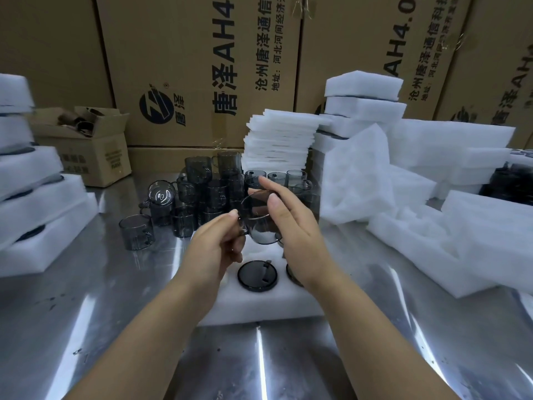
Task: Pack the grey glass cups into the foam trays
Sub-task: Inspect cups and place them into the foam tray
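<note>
My left hand (219, 246): pinching the cup (259, 223) by its handle.
My right hand (291, 226): flat, steadying its side.
Placing: I should lower it level into the foam tray (259, 308), handle aligned.

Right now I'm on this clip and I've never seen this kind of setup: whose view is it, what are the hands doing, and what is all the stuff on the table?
There is no machine here. A person wears a wide-angle camera on the head, so this single picture looks forward and down at their own two bare hands. The left hand pinches a grey glass cup at its handle side. The right hand steadies it, thumb on the rim and straight fingers behind. Below them a white foam tray lies on the shiny metal table, with one seated cup in a hole and a second cup partly hidden by the right wrist. Behind are a pile of loose cups, foam stacks and cardboard boxes.
</note>
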